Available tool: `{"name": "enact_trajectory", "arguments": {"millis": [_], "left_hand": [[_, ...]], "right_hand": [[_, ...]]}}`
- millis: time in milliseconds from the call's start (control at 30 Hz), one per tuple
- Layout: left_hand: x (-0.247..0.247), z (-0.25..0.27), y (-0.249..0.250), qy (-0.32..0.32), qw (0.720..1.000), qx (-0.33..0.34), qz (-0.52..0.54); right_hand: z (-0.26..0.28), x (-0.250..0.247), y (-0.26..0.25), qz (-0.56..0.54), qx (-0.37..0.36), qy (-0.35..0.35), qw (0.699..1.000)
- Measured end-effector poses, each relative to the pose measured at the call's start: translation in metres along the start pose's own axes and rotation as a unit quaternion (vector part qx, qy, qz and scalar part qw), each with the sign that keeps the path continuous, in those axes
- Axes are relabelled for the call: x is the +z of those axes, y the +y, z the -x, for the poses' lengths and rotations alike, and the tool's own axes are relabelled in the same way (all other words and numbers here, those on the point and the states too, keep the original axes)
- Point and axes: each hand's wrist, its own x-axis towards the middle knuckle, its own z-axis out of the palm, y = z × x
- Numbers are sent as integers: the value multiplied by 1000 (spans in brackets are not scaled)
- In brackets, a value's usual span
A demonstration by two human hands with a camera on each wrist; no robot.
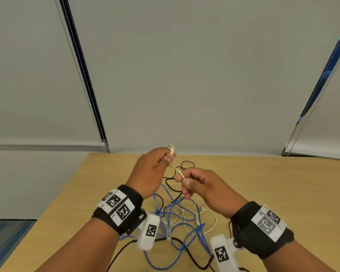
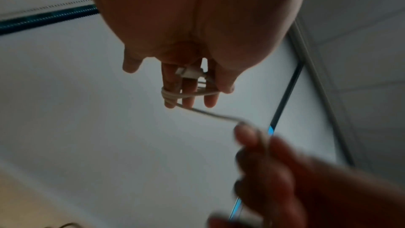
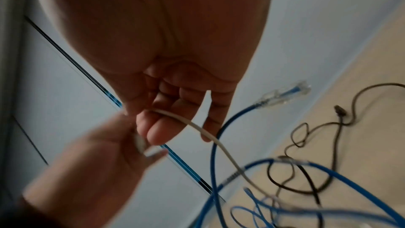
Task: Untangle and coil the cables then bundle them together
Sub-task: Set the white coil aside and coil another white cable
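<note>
A thin white cable [image 1: 178,171] runs between my two hands above the table. My left hand [image 1: 168,156] is raised, with several turns of that cable wound round its fingers [image 2: 186,93]; its thumb pins the white connector [image 2: 189,73] against them. My right hand [image 1: 185,182] pinches the same white cable [image 3: 192,125] a short way down, and the rest of it trails into the tangle. Under both wrists lies the tangle: a blue network cable [image 1: 186,222] with a clear plug [image 3: 285,94], a black cable [image 1: 186,165] and loose white loops [image 1: 212,222].
The cables lie on a light wooden table [image 1: 283,183] whose far edge meets a wall with drawn grey blinds [image 1: 185,75]. A black cable [image 1: 116,256] runs off the near edge. Bare tabletop lies on both sides of the tangle.
</note>
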Motion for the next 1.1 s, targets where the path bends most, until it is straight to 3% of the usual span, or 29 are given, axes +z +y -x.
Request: {"name": "enact_trajectory", "arguments": {"millis": [100, 233, 333, 467, 533, 667, 767, 833, 900, 967, 1033, 1100], "left_hand": [[13, 5, -7, -78, 992, -32, -92], [7, 5, -3, -109, 993, -37, -10], [-3, 0, 2, -73, 988, -66, 119], [-18, -9, 7, 33, 941, -103, 320], [-29, -13, 6, 84, 922, -126, 356], [-40, -8, -14, 129, 925, -194, 299], [-36, 6, -38, 86, 924, -249, 276], [-33, 16, -50, -1, 916, -272, 293], [-30, 22, -55, -102, 886, -276, 359], [-29, 23, -54, -164, 837, -245, 462], [-28, 17, -47, -173, 782, -192, 568], [-27, 6, -36, -141, 741, -148, 640]], "right_hand": [[-5, -15, -16, 21, 5, 25, 999], [-12, -40, -20, 38, 16, 47, 998], [-16, -47, -5, 80, 43, -26, 995], [-8, -40, 39, 140, 107, -60, 983], [0, -39, 59, 76, 134, -22, 988], [9, -50, 71, -132, 125, 93, 979], [3, -66, 60, -244, 91, 177, 949], [-3, -76, 52, -234, 90, 234, 939], [-8, -83, 46, -202, 106, 286, 931], [-11, -85, 44, -162, 133, 314, 926], [-8, -79, 47, -95, 167, 306, 932], [-2, -62, 50, -4, 184, 258, 948]]}}
